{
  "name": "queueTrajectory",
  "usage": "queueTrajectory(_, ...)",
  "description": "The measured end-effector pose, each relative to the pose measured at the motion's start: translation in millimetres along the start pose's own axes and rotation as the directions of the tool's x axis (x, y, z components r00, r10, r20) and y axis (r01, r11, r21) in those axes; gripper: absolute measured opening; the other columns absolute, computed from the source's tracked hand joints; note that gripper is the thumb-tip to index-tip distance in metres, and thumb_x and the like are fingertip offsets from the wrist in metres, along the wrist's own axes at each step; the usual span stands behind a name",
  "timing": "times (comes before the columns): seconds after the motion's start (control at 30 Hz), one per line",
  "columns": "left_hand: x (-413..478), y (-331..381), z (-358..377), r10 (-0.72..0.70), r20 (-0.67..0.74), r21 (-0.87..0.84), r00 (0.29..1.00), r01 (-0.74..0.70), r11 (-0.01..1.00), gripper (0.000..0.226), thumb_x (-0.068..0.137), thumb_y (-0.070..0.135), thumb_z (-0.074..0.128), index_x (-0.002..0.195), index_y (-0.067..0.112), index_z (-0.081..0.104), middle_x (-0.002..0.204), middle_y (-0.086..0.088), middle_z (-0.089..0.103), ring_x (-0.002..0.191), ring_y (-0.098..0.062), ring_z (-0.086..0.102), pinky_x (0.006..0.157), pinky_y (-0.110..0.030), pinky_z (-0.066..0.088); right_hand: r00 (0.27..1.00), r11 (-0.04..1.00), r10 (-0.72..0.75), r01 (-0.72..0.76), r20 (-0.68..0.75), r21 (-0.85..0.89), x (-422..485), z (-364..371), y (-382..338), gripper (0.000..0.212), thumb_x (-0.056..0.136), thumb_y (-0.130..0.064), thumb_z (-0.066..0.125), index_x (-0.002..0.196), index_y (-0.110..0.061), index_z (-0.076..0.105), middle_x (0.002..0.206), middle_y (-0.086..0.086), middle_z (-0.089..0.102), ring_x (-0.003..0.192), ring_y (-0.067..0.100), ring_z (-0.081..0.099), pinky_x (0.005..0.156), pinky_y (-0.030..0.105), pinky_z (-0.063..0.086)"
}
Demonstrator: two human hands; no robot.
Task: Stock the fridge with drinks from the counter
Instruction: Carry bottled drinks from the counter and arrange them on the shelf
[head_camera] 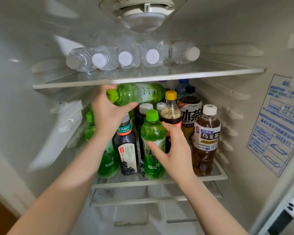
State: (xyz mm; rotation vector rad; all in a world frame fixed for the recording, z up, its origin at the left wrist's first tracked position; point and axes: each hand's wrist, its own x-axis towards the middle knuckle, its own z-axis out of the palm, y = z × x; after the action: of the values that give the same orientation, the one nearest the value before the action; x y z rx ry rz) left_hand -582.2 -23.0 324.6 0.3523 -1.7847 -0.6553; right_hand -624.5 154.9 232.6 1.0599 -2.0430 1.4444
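Note:
The fridge stands open before me. My left hand (107,111) grips the neck of a green tea bottle (139,94), which lies on its side above the upright bottles, cap pointing left, just under the upper glass shelf (92,83). My right hand (173,150) holds an upright green tea bottle (152,133) at the front of the middle shelf (159,181), thumb across its label. Around it stand a dark tea bottle (126,150), a cola bottle (171,112), a brown oolong tea bottle (205,141) and several more drinks behind.
Several clear water bottles (126,57) lie side by side on the upper shelf, white caps facing me. The thermostat dial and lamp (143,12) sit at the ceiling. A blue instruction sticker (277,122) is on the right wall. A drawer (151,209) lies below.

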Motion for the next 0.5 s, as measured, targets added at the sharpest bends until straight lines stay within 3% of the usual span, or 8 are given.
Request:
queueTrajectory(0.1,-16.8,3.0,-2.4,0.117,-0.066,-0.084,0.991,-0.123,0.989,0.06,0.054,0.028,0.088,0.1,0.016,0.052,0.116,0.009,0.058,0.104,0.015,0.051,0.079,-0.003,0.045,1.0,1.0,0.0,0.0,-0.002,-0.007,-0.4,0.1,-1.0,0.061,0.08,-0.046,0.067,0.129,-0.015,0.05,0.124,-0.003,0.057,0.118,0.008,0.052,0.096,0.02,0.041)
queueTrajectory(0.2,-30.3,1.5,-7.6,0.168,-0.07,-0.205,0.983,-0.179,0.962,0.061,0.059,0.028,0.087,0.104,0.019,0.047,0.128,0.01,0.056,0.119,0.004,0.05,0.071,-0.02,0.057,1.0,1.0,0.001,-0.001,-0.002,-0.023,-0.3,0.3,-1.3,0.06,0.08,-0.042,0.07,0.129,-0.015,0.05,0.124,-0.002,0.056,0.118,0.009,0.051,0.096,0.022,0.041)
queueTrajectory(0.33,-45.4,-3.4,-17.0,0.214,-0.111,-0.226,0.971,-0.234,0.946,0.062,0.061,0.035,0.087,0.104,0.028,0.043,0.132,0.016,0.055,0.124,-0.007,0.051,0.084,-0.046,0.054,1.0,0.999,-0.001,0.001,0.002,-0.042,0.2,-0.5,-2.0,0.061,0.08,-0.043,0.069,0.13,-0.015,0.049,0.126,-0.003,0.056,0.119,0.008,0.051,0.098,0.022,0.041)
queueTrajectory(0.43,-55.9,-4.2,-22.0,0.235,-0.158,-0.23,0.959,-0.268,0.936,0.062,0.063,0.04,0.085,0.104,0.037,0.039,0.132,0.012,0.056,0.123,-0.011,0.053,0.099,-0.032,0.045,1.0,0.998,0.001,-0.001,0.003,-0.061,0.3,-0.4,-2.4,0.062,0.08,-0.043,0.07,0.131,-0.016,0.049,0.127,-0.003,0.056,0.12,0.008,0.05,0.098,0.021,0.04)
queueTrajectory(0.5,-59.9,-3.3,-24.2,0.221,-0.179,-0.265,0.959,-0.263,0.928,0.061,0.064,0.039,0.085,0.104,0.035,0.039,0.132,0.01,0.057,0.123,-0.013,0.053,0.099,-0.026,0.042,1.0,0.998,0.005,-0.004,0.004,-0.066,-0.3,0.1,-3.3,0.062,0.08,-0.042,0.07,0.132,-0.016,0.048,0.129,-0.003,0.056,0.121,0.008,0.049,0.098,0.02,0.038)
